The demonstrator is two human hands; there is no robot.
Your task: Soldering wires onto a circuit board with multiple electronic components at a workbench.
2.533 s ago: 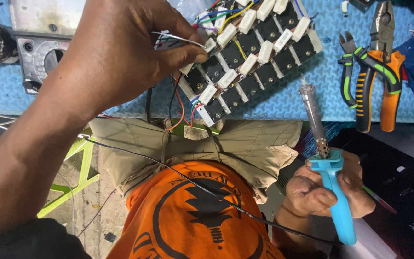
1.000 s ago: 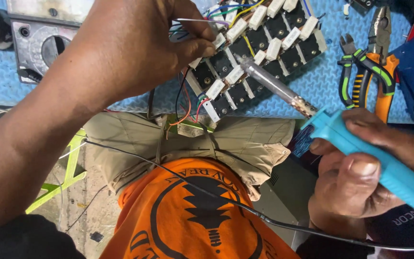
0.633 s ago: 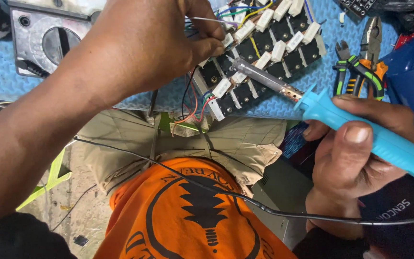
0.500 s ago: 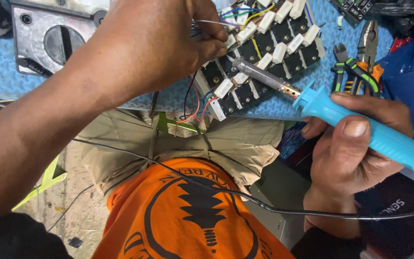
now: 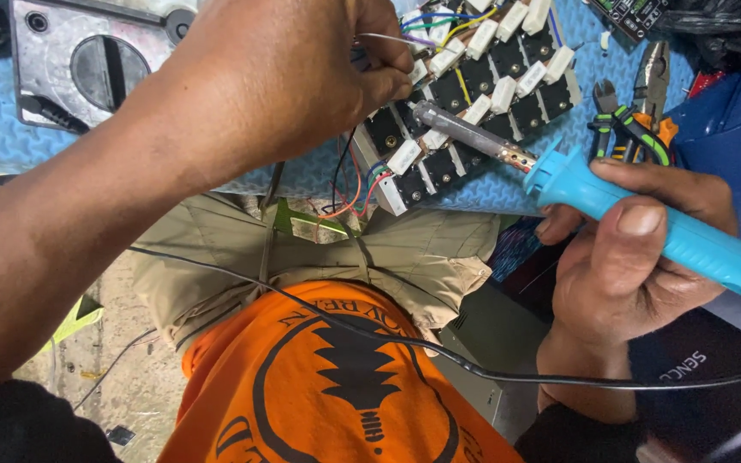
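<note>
My left hand (image 5: 276, 81) reaches over a black board of white-capped switches (image 5: 482, 77) and pinches a thin silvery wire (image 5: 383, 39) at the board's top left. My right hand (image 5: 628, 257) grips the blue handle of a soldering iron (image 5: 645, 223). Its metal shaft (image 5: 465, 129) points left, with the tip at the board right beside my left fingertips. Coloured wires (image 5: 349, 193) hang from the board's near edge. The board lies on a blue textured mat (image 5: 508, 184).
A grey metal box with a black round knob (image 5: 100, 64) sits at the back left. Green and orange pliers (image 5: 632, 116) lie to the right of the board. The iron's black cord (image 5: 388, 334) crosses my orange shirt and khaki trousers. A blue bag (image 5: 731, 137) is at the right.
My right hand brought the soldering iron up from my lap and swung its tip to the board beside my left fingers. My left hand stays on the wire at the board.
</note>
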